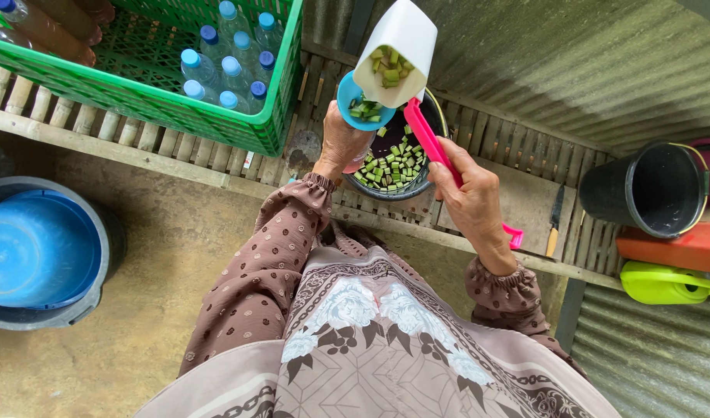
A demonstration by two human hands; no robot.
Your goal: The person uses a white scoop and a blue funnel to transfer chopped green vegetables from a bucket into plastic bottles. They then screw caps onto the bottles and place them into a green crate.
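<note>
My right hand (471,197) grips the pink handle of a white dustpan-shaped scoop (395,50), tilted with chopped green vegetable pieces sliding off it. My left hand (341,143) holds a small blue cup (355,97) under the scoop's edge, and some green pieces lie in the cup. Just below both sits a dark round bowl (426,179) on the slatted bench, partly filled with the same chopped green pieces (390,164).
A green crate (161,104) with blue-capped plastic bottles stands on the bench at the left. A knife (555,220) lies on the slats to the right, beside a black bucket (645,190). A blue basin (37,251) sits on the floor; a lime-green container (665,282) is at the far right.
</note>
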